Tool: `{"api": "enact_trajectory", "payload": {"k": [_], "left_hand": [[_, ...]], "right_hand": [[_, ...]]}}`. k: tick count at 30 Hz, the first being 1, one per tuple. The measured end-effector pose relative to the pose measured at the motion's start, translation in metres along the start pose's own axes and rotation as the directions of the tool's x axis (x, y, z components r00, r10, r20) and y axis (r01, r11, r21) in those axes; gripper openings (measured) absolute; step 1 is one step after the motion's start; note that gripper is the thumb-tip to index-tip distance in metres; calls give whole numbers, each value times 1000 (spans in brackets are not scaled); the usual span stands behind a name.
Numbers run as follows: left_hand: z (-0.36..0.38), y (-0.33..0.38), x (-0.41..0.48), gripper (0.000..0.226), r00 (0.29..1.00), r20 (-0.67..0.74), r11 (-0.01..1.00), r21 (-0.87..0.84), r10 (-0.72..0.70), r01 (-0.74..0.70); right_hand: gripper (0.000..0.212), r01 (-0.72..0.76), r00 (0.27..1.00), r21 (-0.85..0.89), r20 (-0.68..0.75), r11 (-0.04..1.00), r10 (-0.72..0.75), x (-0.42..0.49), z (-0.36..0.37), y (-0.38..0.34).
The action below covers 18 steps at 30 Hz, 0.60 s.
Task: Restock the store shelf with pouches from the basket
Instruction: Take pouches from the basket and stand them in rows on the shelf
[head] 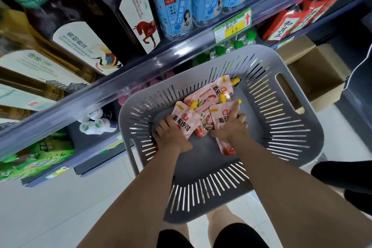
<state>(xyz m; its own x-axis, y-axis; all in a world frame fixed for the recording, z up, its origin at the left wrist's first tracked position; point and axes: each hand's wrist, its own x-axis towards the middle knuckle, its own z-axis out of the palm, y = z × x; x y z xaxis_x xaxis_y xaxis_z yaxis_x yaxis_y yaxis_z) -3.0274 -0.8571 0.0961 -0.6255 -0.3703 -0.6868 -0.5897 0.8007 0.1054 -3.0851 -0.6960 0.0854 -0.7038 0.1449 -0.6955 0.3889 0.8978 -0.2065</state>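
**Q:** Across the upper left, what is seen first?

**A:** Store shelving (141, 70) is seen from above, running diagonally behind a clear plastic edge rail. Dark bottles (128, 12) with pale labels and pale blue drink bottles (173, 6) are stocked on it, and a green and yellow price tag (232, 25) is clipped to the rail. Green-capped bottles (237, 43) are shown on a lower level, and an open cardboard box (314, 70) is placed on the pale floor at the right.

**Q:** And where are the goods to be shelved?

**A:** A grey slotted basket (285, 131) with cut-out handles is shown below the rail, near the middle of the view. On its floor a small heap of pink spouted pouches (203, 100) with yellow caps is piled, overlapping one another. None is seen on the shelf.

**Q:** What is being done by the hands?

**A:** Both bare arms are reached down into the basket. One pouch (182, 125) is pinned under the left hand (171, 137), whose fingers are curled over its lower left edge. Another pouch (224, 119) is gripped by the right hand (231, 129), with the fingers spread across its front. The thumbs' hold underneath cannot be told.
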Motion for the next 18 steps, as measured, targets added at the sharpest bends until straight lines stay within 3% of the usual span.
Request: {"api": "enact_trajectory", "payload": {"k": [3, 9, 13, 18], "left_hand": [[0, 1, 0, 112, 1000, 24, 1000, 24, -4, 4], [-12, -2, 4, 97, 1000, 28, 995, -98, 4, -1], [-20, 1, -4, 102, 1000, -5, 994, -106, -4, 4], [-26, 11, -20, 101, 988, -115, 991, -65, 106, -114]], "right_hand": [[137, -10, 1000, 30, -7, 1000, 11, -1, -1, -3], [145, 118, 993, -13, 11, 993, -118, -9, -11, -14], [128, 180, 984, 47, -18, 983, -179, -18, -27, -14], [113, 238, 967, 115, -123, 964, -224, -25, -53, -13]]}}
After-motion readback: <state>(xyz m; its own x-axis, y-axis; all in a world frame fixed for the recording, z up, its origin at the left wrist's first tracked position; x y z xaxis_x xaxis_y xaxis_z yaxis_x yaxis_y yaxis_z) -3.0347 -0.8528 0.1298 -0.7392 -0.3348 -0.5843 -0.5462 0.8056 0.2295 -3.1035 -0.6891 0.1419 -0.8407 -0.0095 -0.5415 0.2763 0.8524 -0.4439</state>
